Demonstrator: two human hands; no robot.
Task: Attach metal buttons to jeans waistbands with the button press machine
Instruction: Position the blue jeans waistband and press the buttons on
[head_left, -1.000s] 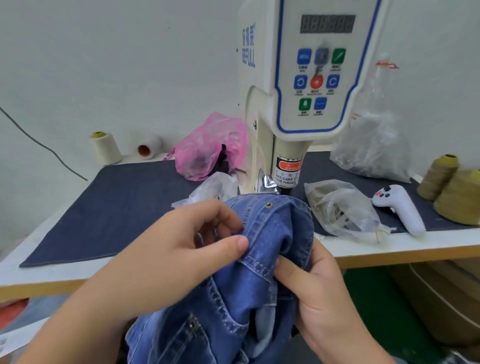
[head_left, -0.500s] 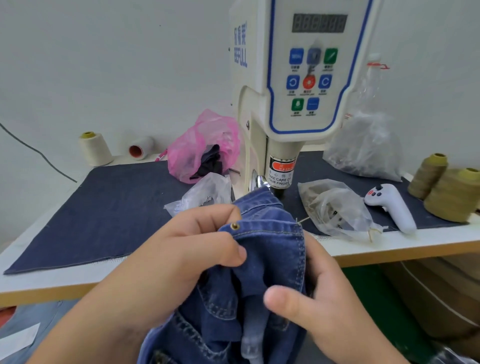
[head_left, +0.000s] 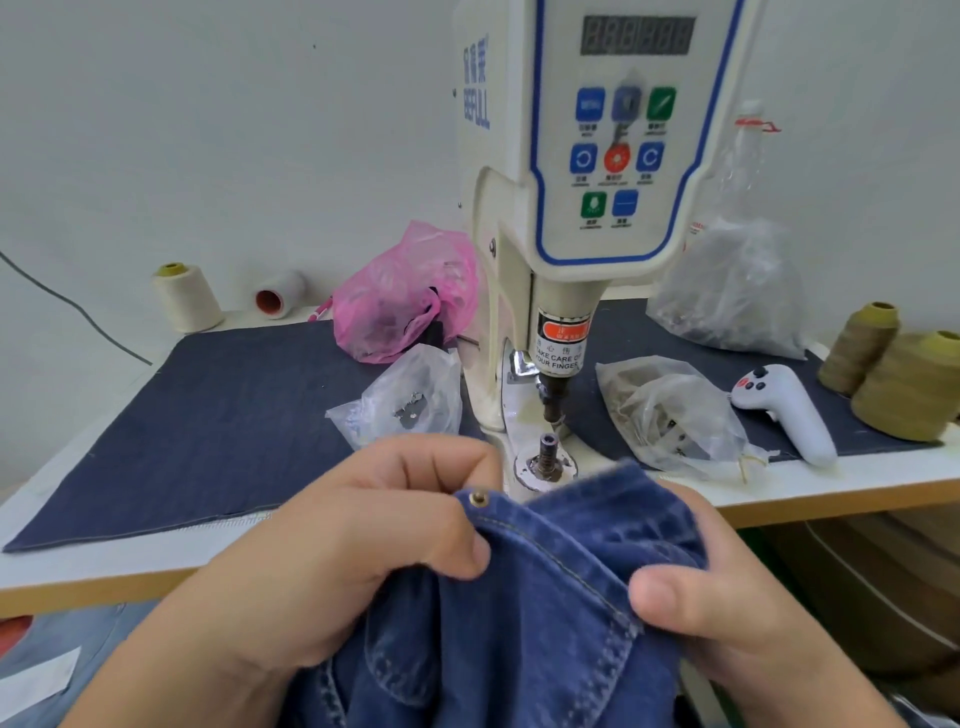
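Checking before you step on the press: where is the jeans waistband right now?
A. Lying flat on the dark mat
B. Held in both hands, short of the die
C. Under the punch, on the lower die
B: the left hand and right hand grip the jeans waistband in front of the bare lower die.

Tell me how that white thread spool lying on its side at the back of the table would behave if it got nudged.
The white spool lies on its side with its orange core end facing the camera, so a nudge would probably roll it along the table. It looks thinly wound, likely light. The upright cream cone beside it seems steadier on its wide base.
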